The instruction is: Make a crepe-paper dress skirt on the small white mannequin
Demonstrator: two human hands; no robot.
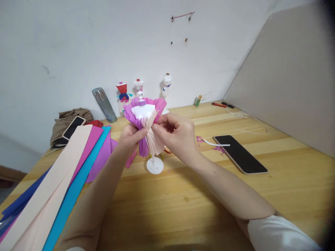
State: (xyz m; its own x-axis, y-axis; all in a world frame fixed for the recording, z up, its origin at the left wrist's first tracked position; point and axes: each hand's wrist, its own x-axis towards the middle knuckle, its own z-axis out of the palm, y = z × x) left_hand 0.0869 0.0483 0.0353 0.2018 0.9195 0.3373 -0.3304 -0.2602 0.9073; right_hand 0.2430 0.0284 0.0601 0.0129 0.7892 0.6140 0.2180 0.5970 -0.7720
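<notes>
A small white dress-form mannequin (143, 111) leans slightly in front of me, its round white base (155, 166) below my hands. Purple crepe paper (160, 104) flares around its shoulders and hangs down its side. Over the front lies a gathered piece of pale pink crepe paper (156, 142), pinched narrow at the waist. My left hand (131, 136) closes on the mannequin's waist, thumb against the gathers. From the other side my right hand (178, 134) pinches the pale pink paper between thumb and fingers. Most of the mannequin's body is hidden by paper.
At left lie long crepe paper strips (75, 146), a phone (74, 127) and brown cloth (61, 122). A grey bottle (104, 104) leans on the wall beside dressed mannequins (122, 90). Right of my hands, a white strip (217, 143) crosses a dark tablet-like device (240, 155) near purple scraps (199, 140).
</notes>
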